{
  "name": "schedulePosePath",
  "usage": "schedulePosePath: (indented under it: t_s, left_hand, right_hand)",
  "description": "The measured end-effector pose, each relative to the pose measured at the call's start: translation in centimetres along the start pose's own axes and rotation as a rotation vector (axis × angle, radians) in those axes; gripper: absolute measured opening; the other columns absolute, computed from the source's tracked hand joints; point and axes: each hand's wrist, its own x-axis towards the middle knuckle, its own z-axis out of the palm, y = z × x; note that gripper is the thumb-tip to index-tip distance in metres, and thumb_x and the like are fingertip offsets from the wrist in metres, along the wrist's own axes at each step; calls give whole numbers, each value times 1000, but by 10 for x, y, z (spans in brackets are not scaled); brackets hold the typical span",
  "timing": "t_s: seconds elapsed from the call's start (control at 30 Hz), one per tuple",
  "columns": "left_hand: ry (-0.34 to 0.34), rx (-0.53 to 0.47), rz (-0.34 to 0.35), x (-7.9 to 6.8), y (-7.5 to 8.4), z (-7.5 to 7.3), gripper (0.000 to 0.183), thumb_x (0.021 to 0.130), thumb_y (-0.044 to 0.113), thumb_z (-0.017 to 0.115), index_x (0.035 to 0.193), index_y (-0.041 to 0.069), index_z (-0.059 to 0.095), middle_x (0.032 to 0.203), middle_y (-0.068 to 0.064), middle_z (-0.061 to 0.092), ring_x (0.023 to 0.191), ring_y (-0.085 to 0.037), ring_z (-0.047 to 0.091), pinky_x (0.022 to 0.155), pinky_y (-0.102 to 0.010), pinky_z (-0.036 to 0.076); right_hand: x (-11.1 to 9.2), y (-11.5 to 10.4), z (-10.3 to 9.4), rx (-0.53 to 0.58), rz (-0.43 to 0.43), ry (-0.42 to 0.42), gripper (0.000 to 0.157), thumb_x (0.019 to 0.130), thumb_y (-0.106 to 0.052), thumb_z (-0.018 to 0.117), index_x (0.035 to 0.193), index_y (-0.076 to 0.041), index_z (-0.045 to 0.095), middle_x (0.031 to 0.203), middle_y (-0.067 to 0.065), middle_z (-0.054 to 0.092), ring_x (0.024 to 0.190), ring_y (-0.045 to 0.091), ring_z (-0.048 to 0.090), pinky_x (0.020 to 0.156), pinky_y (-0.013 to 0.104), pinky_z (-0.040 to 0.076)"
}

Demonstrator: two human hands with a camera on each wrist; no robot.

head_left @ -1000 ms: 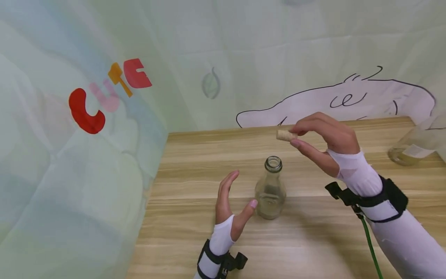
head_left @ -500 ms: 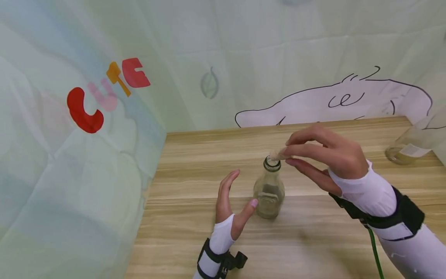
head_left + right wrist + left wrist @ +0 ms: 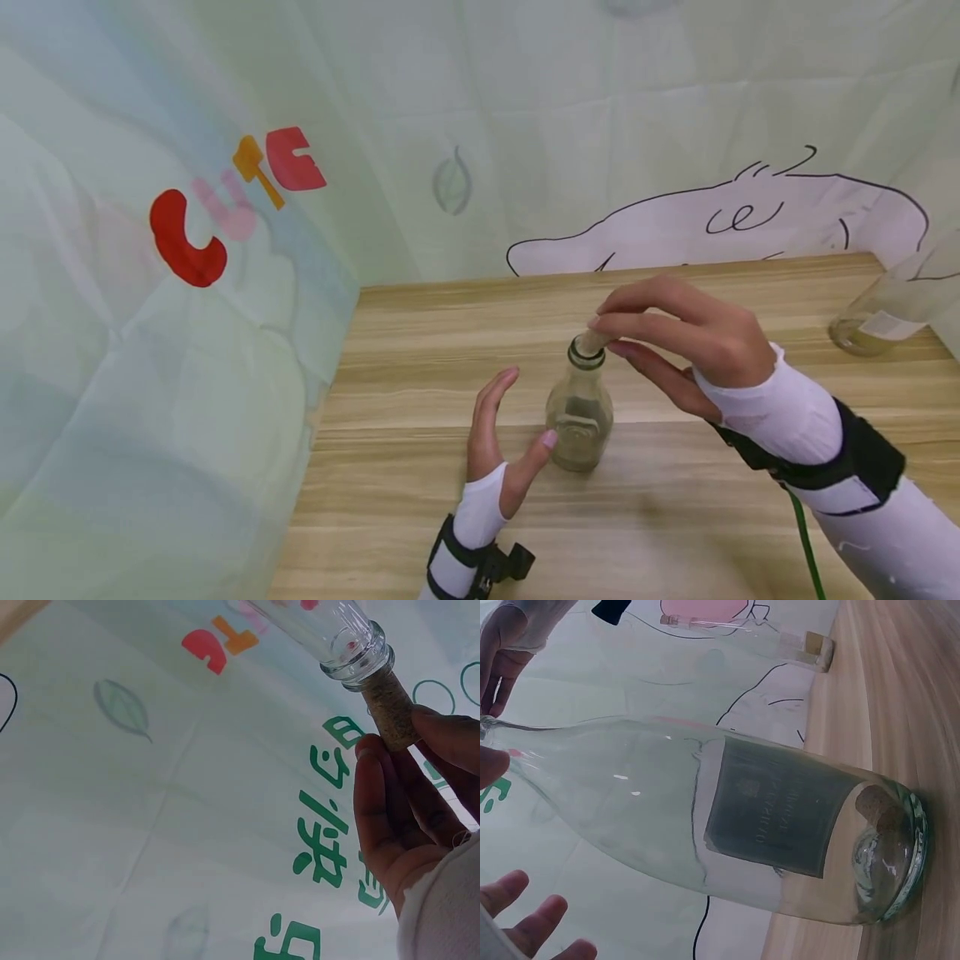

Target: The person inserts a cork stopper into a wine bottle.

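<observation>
A clear glass bottle (image 3: pixel 580 417) stands upright on the wooden table. Thumb and fingers of my right hand (image 3: pixel 712 337) pinch a cork (image 3: pixel 390 712), its lower end at the bottle's mouth (image 3: pixel 360 666). From the right wrist view the cork looks slightly tilted, with most of its length outside the rim. My left hand (image 3: pixel 486 457) is held at the bottle's left side, fingers spread and thumb near the glass; whether the thumb touches I cannot tell. Through the bottle's base in the left wrist view, a brown cork piece (image 3: pixel 877 808) shows, apparently inside.
Another clear bottle (image 3: pixel 873 321) with a pale label stands at the table's right side; the left wrist view shows a cork (image 3: pixel 673 621) in its neck. A printed curtain (image 3: pixel 450 100) hangs behind and left of the wooden table (image 3: pixel 405 375). A green cable (image 3: pixel 802 533) trails from my right wrist.
My right hand has come down and slightly left, bringing the cork from above the bottle onto its mouth and tipping it more upright. My left hand has barely moved.
</observation>
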Motion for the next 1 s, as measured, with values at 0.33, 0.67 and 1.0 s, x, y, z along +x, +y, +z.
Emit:
schedulePosePath:
  t_s: [0.33,0.67,1.0]
  left_hand:
    - [-4,-7,9,-1,-1,0,66,71,9,66,129,-4,38,129,-17,39,120,-32,34,98,-45,25]
    - [-1,-4,32,-2,-2,1,66,71,10,66,129,-4,38,129,-16,40,119,-34,35,97,-44,26]
    - [-9,-16,17,0,2,1,66,71,11,66,129,-3,38,129,-16,40,119,-32,35,97,-43,26]
  right_hand:
    - [5,-3,4,87,-7,0,21,90,-12,52,91,5,65,87,10,62,76,23,59,69,24,46]
    - [5,-2,7,94,-39,-22,21,89,-10,51,86,4,66,88,12,62,76,24,59,68,25,47]
    - [5,-3,10,99,-29,-10,20,89,-10,52,85,4,66,89,12,63,76,24,59,69,26,47]
